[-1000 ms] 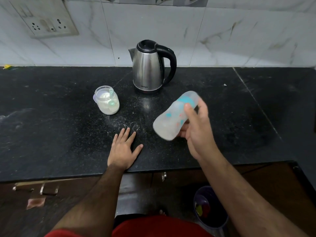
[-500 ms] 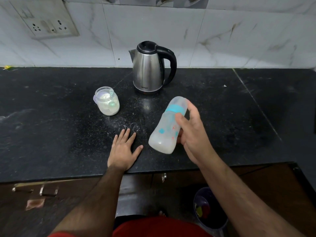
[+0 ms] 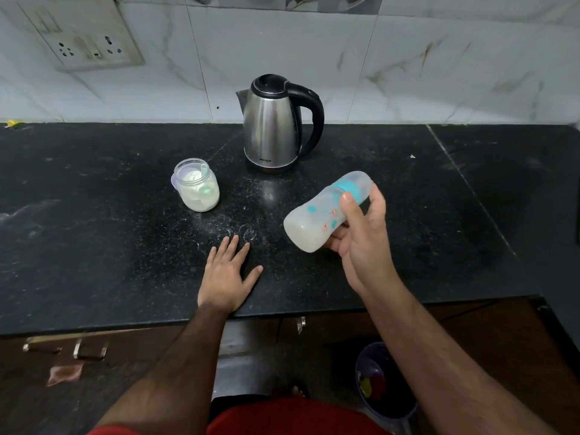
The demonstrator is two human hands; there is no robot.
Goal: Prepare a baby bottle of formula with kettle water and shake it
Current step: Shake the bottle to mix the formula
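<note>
My right hand (image 3: 361,243) grips a capped baby bottle (image 3: 317,218) above the black counter, tilted steeply with its cap up and to the right. The bottle is cloudy white with a teal ring and milky liquid in its base. My left hand (image 3: 227,274) lies flat on the counter (image 3: 94,246), fingers spread, holding nothing. A steel kettle (image 3: 271,124) with a black handle stands at the back centre. Left of it sits an open clear jar of white formula powder (image 3: 197,189) with a scoop inside.
Spilled powder dusts the counter between the jar and my left hand. A wall socket plate (image 3: 84,36) is on the tiled wall at upper left. Below the counter edge are cabinet handles (image 3: 62,348) and a dark bucket (image 3: 383,384) on the floor.
My right hand has swung the bottle from near upright to a flatter tilt, cap pointing right again as it did a second ago. My left hand has stayed flat on the counter.
</note>
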